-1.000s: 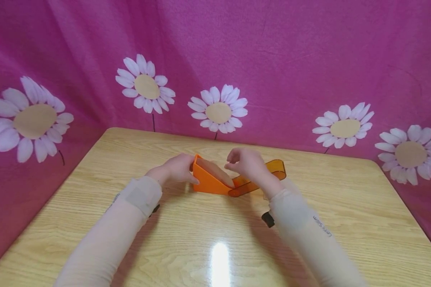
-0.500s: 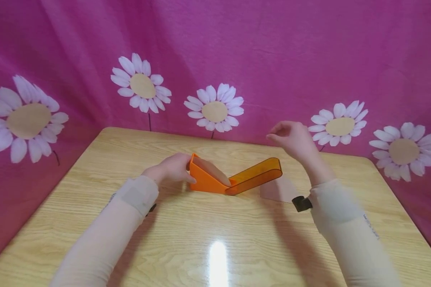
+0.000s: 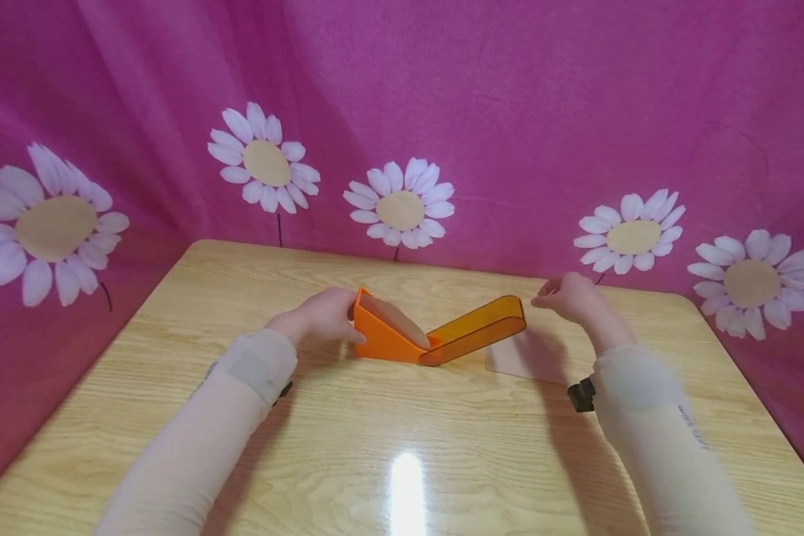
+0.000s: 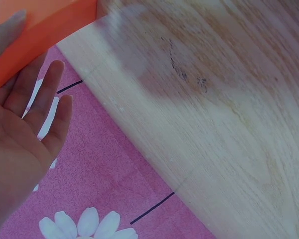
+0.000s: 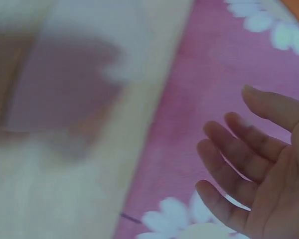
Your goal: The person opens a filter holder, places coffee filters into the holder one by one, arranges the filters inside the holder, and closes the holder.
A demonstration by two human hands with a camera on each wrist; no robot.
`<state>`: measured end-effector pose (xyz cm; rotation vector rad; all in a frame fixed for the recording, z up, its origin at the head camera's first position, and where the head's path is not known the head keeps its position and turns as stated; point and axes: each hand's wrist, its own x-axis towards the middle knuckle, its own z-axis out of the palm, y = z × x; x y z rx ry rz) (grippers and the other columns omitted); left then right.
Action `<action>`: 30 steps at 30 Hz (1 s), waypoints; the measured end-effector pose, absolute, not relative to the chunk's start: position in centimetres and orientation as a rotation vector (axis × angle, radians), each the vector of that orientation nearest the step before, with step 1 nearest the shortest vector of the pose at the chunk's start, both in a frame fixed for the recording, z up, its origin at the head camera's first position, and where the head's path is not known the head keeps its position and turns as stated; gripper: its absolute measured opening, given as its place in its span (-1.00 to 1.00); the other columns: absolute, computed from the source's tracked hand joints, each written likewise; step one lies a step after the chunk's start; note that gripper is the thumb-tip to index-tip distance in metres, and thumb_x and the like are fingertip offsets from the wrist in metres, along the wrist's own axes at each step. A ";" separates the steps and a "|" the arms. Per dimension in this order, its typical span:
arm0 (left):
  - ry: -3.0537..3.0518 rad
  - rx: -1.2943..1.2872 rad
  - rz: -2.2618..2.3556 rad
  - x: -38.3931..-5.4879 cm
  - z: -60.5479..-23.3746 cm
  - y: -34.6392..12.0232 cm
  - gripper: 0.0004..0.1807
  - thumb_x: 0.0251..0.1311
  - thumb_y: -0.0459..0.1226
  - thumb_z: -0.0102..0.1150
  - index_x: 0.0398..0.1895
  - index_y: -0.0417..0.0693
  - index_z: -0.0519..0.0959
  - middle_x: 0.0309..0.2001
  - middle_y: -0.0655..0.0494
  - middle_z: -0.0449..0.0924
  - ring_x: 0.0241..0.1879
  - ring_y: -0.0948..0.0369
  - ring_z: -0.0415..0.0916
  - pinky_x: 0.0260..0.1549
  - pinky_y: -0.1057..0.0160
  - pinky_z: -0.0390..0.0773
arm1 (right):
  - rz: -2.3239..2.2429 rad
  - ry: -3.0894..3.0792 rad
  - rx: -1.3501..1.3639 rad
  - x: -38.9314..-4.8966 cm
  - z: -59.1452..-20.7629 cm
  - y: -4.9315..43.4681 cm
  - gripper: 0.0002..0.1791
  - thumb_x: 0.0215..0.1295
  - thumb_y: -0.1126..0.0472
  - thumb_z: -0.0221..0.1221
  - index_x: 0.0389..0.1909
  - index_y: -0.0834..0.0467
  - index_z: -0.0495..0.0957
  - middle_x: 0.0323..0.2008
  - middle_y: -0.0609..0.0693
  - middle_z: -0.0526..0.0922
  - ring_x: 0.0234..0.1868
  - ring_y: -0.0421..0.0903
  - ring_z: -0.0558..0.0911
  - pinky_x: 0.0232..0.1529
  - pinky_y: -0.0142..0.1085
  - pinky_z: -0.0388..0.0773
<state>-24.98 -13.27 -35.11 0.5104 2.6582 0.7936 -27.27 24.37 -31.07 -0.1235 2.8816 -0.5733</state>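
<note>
My left hand (image 3: 321,316) grips the high end of an orange wedge-shaped holder (image 3: 385,335), thumb on the near side, fingers behind it. In the left wrist view the thumb lies across the orange holder (image 4: 45,35). Brown paper sheets with a curved top edge (image 3: 395,320), resembling coffee filters, stand inside. The holder's see-through amber lid (image 3: 479,329) is swung out to the right. My right hand (image 3: 572,301) hovers just right of the lid's rounded end. In the right wrist view the right hand (image 5: 264,164) holds nothing, its fingers loosely curled.
A pale flat paper sheet (image 3: 525,359) lies on the wooden table (image 3: 348,447) right of the lid, under the right hand's shadow. A pink cloth with daisies (image 3: 509,134) rises behind the table's far edge.
My right hand has moved right, away from over the lid, rising and then lowering beyond the lid's end. The pale sheet has come into fuller view. My left hand stays on the holder.
</note>
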 end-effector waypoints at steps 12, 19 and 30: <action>2.660 0.542 0.786 -24.7 -35.0 -13.2 -0.51 -0.02 -0.28 0.38 0.05 -0.06 0.50 -0.05 0.10 0.61 0.00 0.12 0.49 0.20 0.05 0.36 | -0.516 2.654 0.086 -26.9 -36.1 24.8 -0.58 0.15 0.07 0.22 -0.10 0.32 0.54 -0.09 0.22 0.58 -0.11 0.10 0.50 0.01 0.06 0.45; 2.645 0.529 0.809 -24.7 -34.9 -13.2 -0.50 -0.01 -0.29 0.37 0.07 -0.06 0.49 -0.03 0.10 0.61 0.03 0.12 0.49 0.22 0.04 0.35 | -0.520 2.698 0.099 -26.8 -36.8 24.7 -0.69 0.11 0.15 0.23 -0.22 0.30 0.56 -0.27 0.12 0.58 -0.23 0.03 0.47 -0.13 -0.10 0.47; 2.652 0.519 0.794 -24.9 -35.0 -13.3 -0.50 -0.01 -0.28 0.37 0.06 -0.06 0.50 -0.03 0.10 0.61 0.02 0.12 0.48 0.22 0.04 0.34 | -0.530 2.769 0.082 -26.9 -37.2 24.8 -0.73 0.12 0.17 0.23 -0.26 0.31 0.61 -0.29 0.17 0.63 -0.26 0.04 0.52 -0.13 -0.07 0.49</action>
